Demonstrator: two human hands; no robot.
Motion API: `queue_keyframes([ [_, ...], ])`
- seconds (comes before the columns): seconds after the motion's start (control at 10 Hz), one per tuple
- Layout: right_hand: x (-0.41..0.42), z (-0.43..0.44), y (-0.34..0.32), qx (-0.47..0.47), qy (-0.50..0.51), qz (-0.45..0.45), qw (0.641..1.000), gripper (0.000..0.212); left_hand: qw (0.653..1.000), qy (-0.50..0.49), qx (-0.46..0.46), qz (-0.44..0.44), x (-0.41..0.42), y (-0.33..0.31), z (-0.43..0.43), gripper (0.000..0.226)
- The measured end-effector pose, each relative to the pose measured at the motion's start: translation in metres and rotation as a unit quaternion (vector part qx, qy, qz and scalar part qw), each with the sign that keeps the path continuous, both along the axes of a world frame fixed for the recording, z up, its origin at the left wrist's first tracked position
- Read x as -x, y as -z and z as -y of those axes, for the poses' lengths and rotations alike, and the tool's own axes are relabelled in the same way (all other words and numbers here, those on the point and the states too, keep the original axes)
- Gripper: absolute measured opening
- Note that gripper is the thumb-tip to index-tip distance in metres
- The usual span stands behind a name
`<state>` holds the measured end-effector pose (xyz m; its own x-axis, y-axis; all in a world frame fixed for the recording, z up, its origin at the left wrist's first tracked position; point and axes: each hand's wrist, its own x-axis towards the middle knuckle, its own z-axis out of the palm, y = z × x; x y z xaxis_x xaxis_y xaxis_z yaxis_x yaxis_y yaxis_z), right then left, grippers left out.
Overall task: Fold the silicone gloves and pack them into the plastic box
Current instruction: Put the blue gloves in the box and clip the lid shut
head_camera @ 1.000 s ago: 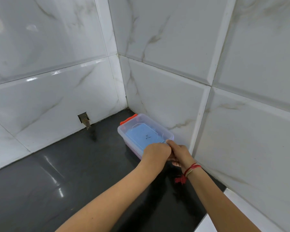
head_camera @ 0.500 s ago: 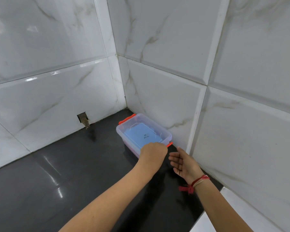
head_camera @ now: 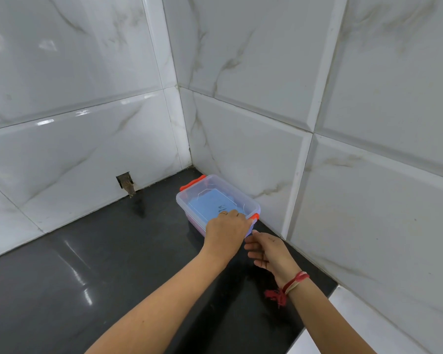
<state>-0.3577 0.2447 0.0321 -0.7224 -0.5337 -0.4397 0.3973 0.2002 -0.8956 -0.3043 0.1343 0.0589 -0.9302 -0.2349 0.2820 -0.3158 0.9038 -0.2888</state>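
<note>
A glossy black bench (head_camera: 62,290) stretches wide and bare on the left, meeting white tiled walls. A small broken hole (head_camera: 125,181) sits low in the left wall. Toward the corner, a clear plastic box (head_camera: 207,198) with its lid on stands on the bench, its long side just beside the right wall. Something blue shows inside. The left hand (head_camera: 226,232) rests on the box's near end. I cannot tell whether it grips. The right hand (head_camera: 266,251) hovers just beside it, fingers loose and holding nothing.
</note>
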Motion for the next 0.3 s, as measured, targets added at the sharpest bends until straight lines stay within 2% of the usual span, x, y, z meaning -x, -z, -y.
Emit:
queue_keyframes([
  [0.1, -0.003, 0.001, -0.008, -0.009, -0.007, -0.066, 0.998, 0.025, 0.989, -0.017, -0.119, -0.089, -0.003, 0.004, 0.003, 0.038],
  [0.2, -0.004, 0.002, -0.011, -0.001, -0.02, -0.111, 0.994, 0.022, 0.947, -0.029, -0.283, -0.146, -0.014, 0.002, 0.014, 0.037],
  [0.3, -0.007, 0.004, -0.024, 0.015, -0.022, -0.158, 0.987, 0.02, 0.901, 0.007, -0.388, -0.192, -0.029, -0.005, 0.029, 0.026],
])
